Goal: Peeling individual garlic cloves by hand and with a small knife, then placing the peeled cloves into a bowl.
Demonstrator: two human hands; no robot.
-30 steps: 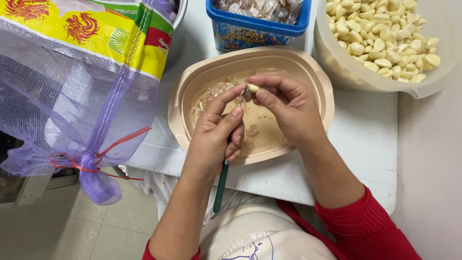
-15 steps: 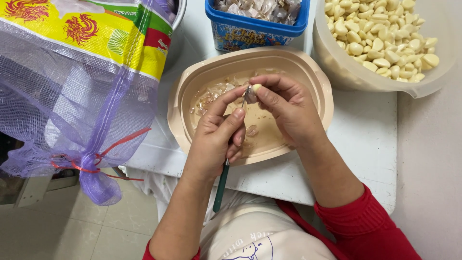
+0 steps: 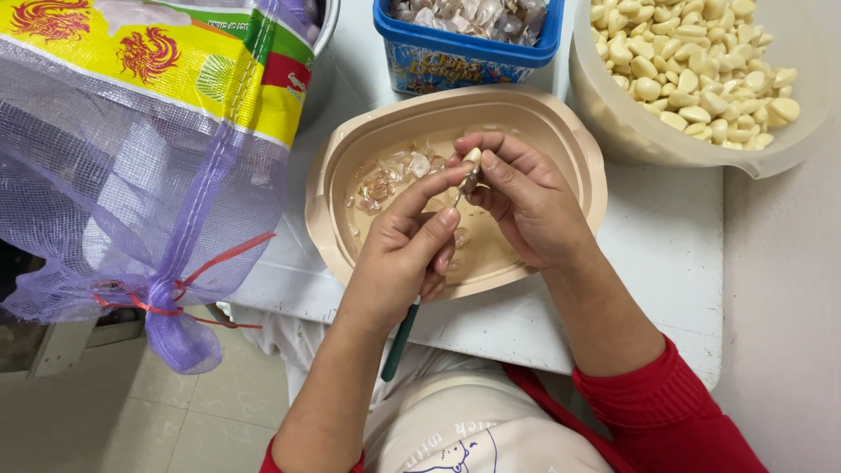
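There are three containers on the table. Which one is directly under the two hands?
The beige oval tray in the middle: both hands work above it and loose skins lie in it. The blue tub and the translucent bowl of peeled cloves stand behind it.

A white tabletop [image 3: 666,263] is seen carrying 4 items. A beige oval tray [image 3: 578,158] is set at its centre. At 12 o'clock of the tray, touching its rim, a blue tub [image 3: 464,54] is placed. At 2 o'clock a translucent bowl [image 3: 631,131] filled with peeled garlic cloves is positioned. At 9 o'clock a purple mesh sack [image 3: 131,193] overhangs the table edge.
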